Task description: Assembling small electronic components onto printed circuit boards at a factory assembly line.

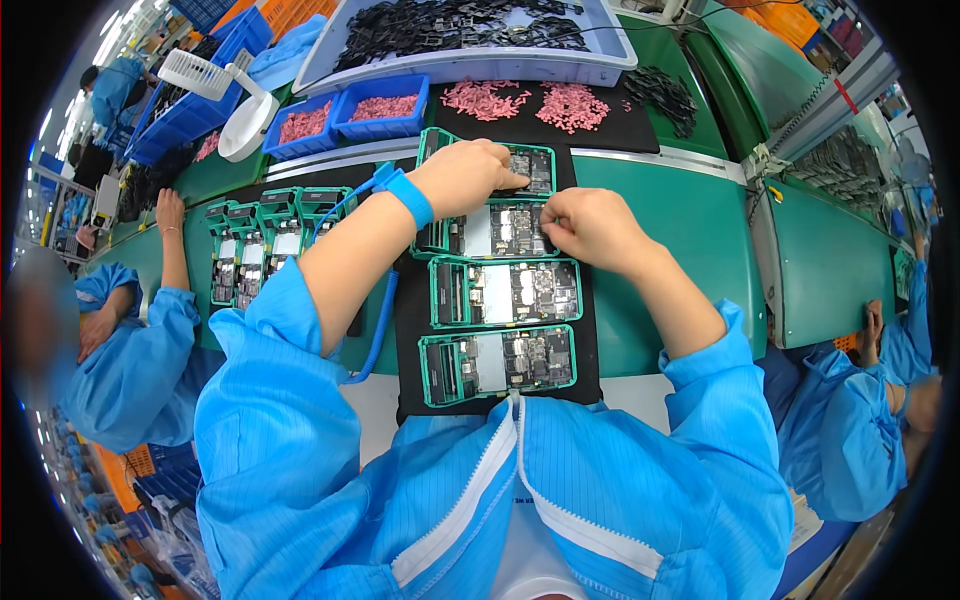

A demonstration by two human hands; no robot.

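Note:
Four-sided green-rimmed trays, each with an opened phone with bare circuit boards, stand in a column before me. My left hand (467, 178) reaches over the farthest phone (541, 168), its index finger stretched down onto the board; its other fingers are partly hidden. At the right edge of the second phone (512, 222), my right hand (592, 228) is closed in a pinch; anything between the fingertips is too small to make out. Nearer to me lie a third phone (545, 288) and a fourth phone (540, 358), untouched by either hand. A blue wrist strap (408, 198) circles my left wrist.
More opened phones (285, 235) stand left of my left arm. Blue bins (380, 127) of pink pieces, loose pink pieces (572, 106) and a large tub (600, 45) of black parts lie beyond. A blue coiled cord (378, 335) hangs beside the black mat. Co-workers sit on both sides.

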